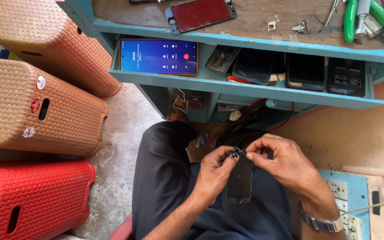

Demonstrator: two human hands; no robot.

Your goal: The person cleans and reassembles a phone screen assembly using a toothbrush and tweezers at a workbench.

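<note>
- A person sat low on a bare concrete floor [125,133] at a blue-painted wooden workbench [245,42], dark trousers filling the lower middle of the head view, a sandy plastered wall [352,133] to the right of the hands.
- The left hand [212,171] clasped the left edge of a black phone screen assembly [240,180], fingers curled tight around it, while the panel hung upright over the lap just below both hands.
- The right hand [281,160], a metal watch [318,221] on its wrist, pinched a small dark connector part [235,153] at the panel's top edge, thumb and forefinger closed narrowly on it; the two hands' fingertips nearly met there.
- Above the hands, on the bench's shelf, a lit smartphone [158,56] with a blue screen lay flat, beside a keypad handset [222,59] and several dark phones [305,71].
- Farther up, on the bench top, lay a detached screen with a red-tinted glass [200,13], and green-handled pliers [350,20] to its right.
- Well left of the hands stood stacked woven-pattern plastic stools, two brown [36,106] and one red [32,200]; small round stickers [41,82], red and white, dotted the middle brown one.
- Right of the right wrist, a blue board with white power sockets [341,191] rested near a white cable [374,205].
</note>
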